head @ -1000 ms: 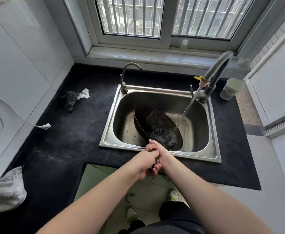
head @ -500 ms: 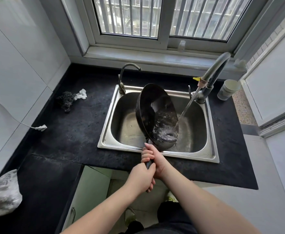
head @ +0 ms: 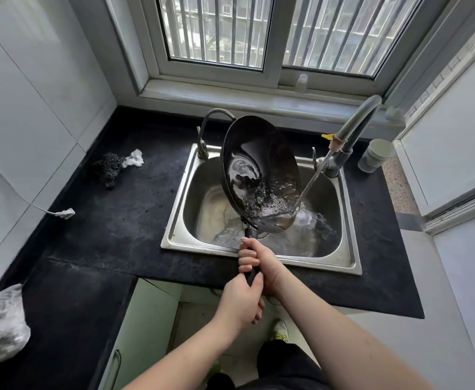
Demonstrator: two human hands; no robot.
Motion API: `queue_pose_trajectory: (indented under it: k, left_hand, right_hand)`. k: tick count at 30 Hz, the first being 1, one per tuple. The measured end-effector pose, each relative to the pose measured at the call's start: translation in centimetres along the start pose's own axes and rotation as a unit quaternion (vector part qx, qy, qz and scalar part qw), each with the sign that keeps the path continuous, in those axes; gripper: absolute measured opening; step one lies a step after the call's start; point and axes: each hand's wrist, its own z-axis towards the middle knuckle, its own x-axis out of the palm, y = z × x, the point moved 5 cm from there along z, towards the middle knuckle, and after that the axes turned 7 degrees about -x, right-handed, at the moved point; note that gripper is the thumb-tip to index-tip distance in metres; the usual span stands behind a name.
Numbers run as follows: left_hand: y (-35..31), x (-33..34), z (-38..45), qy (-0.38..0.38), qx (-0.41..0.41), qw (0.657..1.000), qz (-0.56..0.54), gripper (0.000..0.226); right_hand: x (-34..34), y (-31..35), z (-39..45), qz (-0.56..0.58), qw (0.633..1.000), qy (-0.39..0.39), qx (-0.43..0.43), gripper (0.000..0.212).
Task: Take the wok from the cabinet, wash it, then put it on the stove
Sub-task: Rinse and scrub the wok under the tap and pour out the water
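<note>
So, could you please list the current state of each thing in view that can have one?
wok: tilted steeply over the sink, water pouring out of its lower edge
wok handle: gripped by both hands
left hand: closed on the handle's end
right hand: closed on the handle, nearer the wok
tall faucet: running
small faucet: no water seen
sink: wet, water splashing
window: shut
cabinet door: open
</note>
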Motion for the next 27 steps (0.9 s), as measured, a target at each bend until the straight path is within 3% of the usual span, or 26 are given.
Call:
queue_pose_trajectory:
  k: [7, 13, 27]
  left_hand:
    - [0.0, 0.6, 0.0, 0.014, 0.004, 1.0, -0.018, 0.045]
    - [0.6, 1.3, 0.7, 0.049, -0.009, 0.997, -0.067, 0.055]
    - [1.2, 2.2, -1.4, 0.151, -0.055, 0.956, -0.245, 0.035]
  right_hand:
    - [-0.2, 0.4, -0.5, -0.034, 0.999, -0.036, -0.006, 0.049]
    - [-0.2, 0.7, -1.3, -0.05, 0.995, -0.084, -0.024, 0.03]
    - [-0.7, 0.6, -3.7, -0.163, 0.968, -0.144, -0.124, 0.026]
